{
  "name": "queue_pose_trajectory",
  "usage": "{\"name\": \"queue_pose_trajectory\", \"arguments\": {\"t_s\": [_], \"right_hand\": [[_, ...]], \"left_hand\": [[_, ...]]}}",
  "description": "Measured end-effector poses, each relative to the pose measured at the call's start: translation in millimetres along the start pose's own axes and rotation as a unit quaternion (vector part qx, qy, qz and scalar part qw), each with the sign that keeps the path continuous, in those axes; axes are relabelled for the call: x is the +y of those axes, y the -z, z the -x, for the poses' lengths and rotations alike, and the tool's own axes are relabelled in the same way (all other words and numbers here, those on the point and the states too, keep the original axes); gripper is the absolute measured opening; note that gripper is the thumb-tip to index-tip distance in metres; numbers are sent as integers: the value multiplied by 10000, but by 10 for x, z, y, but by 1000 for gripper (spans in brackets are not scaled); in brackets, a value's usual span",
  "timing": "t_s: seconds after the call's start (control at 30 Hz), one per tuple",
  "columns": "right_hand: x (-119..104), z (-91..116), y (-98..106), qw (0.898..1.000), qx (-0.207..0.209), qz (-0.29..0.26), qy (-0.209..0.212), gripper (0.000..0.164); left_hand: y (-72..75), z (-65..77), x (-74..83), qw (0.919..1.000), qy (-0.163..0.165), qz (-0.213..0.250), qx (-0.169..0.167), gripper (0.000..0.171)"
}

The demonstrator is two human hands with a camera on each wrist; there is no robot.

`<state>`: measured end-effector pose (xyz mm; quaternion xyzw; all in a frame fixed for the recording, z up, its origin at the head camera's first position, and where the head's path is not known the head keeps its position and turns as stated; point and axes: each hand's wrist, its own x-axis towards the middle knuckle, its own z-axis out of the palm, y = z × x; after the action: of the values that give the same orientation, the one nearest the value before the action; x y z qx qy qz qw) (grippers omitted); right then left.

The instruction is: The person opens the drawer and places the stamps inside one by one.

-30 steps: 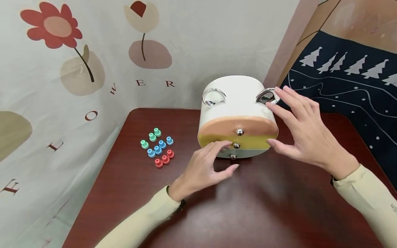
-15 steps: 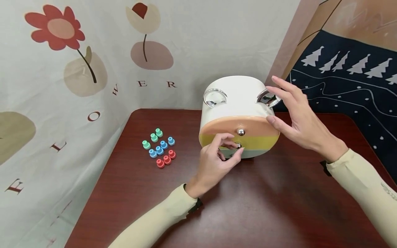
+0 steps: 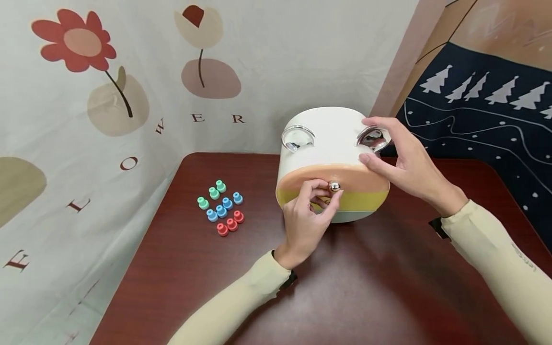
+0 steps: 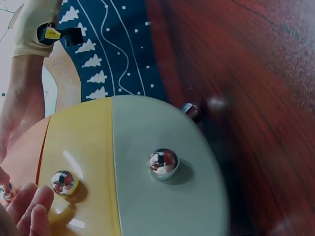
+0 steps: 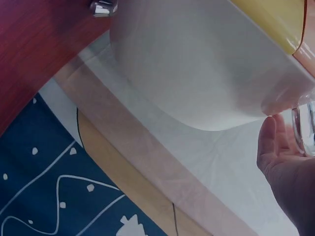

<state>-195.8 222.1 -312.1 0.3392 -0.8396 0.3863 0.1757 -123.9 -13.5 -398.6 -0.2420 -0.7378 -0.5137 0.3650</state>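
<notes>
A white mini drawer chest [image 3: 329, 134] with two silver loop ears stands on the table, its rounded front banded in orange, yellow and grey-green drawers. My left hand [image 3: 304, 225] pinches the round silver knob [image 3: 334, 186] of the orange top drawer between thumb and fingers. Below it, the yellow drawer's knob [image 4: 64, 182] and the grey-green drawer's knob [image 4: 163, 164] show in the left wrist view. My right hand [image 3: 416, 167] rests on the chest's top right, thumb and index finger spread around the right silver ear [image 3: 373, 138]. All drawers sit flush.
Left of the chest, small pegs stand in rows on the dark red table [image 3: 172, 278]: green pegs [image 3: 214, 193], blue pegs [image 3: 222, 211] and red pegs [image 3: 232, 224]. A printed cloth [image 3: 258, 57] hangs behind, with a navy tree-patterned cloth [image 3: 478, 120] at right.
My left hand has risen from near the middle knob to the top knob and pinched it. My right hand has moved left and settled on the chest around the right ear.
</notes>
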Motion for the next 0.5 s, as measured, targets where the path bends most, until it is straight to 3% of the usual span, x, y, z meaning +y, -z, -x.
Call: {"name": "queue_pose_trajectory", "arguments": {"t_s": [0.3, 0.5], "right_hand": [[63, -35, -14, 9978, -157, -588, -254, 79], [68, -10, 12, 9964, -280, -724, -349, 76]], "left_hand": [[-72, -26, -79, 9967, -709, -252, 307, 31], [-157, -45, -84, 9939, -941, -281, 509, 33]]}}
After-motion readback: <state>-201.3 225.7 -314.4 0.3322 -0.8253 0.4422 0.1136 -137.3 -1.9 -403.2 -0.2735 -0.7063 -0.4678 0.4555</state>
